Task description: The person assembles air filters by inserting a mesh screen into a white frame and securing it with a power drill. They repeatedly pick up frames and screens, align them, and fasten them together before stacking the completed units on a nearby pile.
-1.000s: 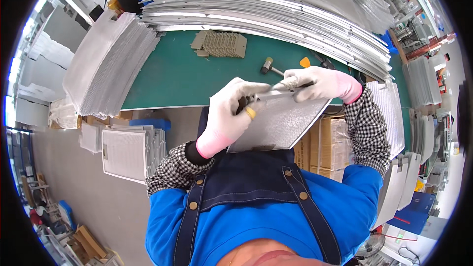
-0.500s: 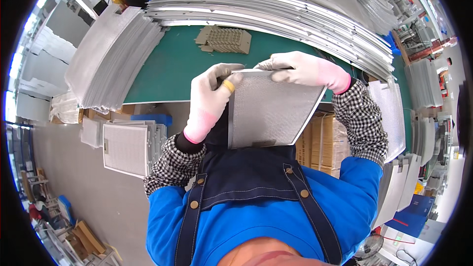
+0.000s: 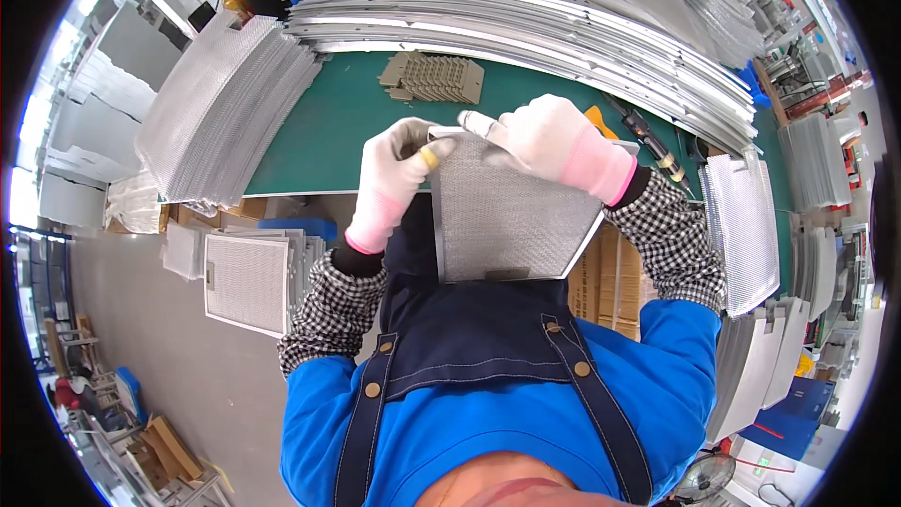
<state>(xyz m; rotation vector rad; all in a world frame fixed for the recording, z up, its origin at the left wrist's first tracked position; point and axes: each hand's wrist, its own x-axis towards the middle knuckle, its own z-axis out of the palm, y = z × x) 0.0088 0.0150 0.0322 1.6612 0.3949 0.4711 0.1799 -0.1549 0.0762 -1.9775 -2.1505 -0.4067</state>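
Note:
I hold a framed metal mesh filter panel (image 3: 511, 216) tilted up in front of my apron, its face toward me. My left hand (image 3: 392, 178), in a white glove with pink cuff, grips the panel's upper left corner, with a small yellow-tipped thing under the thumb. My right hand (image 3: 554, 143), gloved the same way, lies over the panel's top edge, fingers pointing left. The panel hangs over the near edge of the green workbench (image 3: 347, 122).
A pile of mesh sheets (image 3: 221, 113) lies at the bench's left end and long metal strips (image 3: 526, 33) run along the back. Tan cardboard pieces (image 3: 434, 77) sit mid-bench. Tools (image 3: 648, 141) lie at right. More finished filters (image 3: 249, 282) are stacked on the floor at left.
The panel, lying low and flat a second ago, has been swung upright toward me. My right hand moved onto its top edge and my left hand shifted to the upper left corner.

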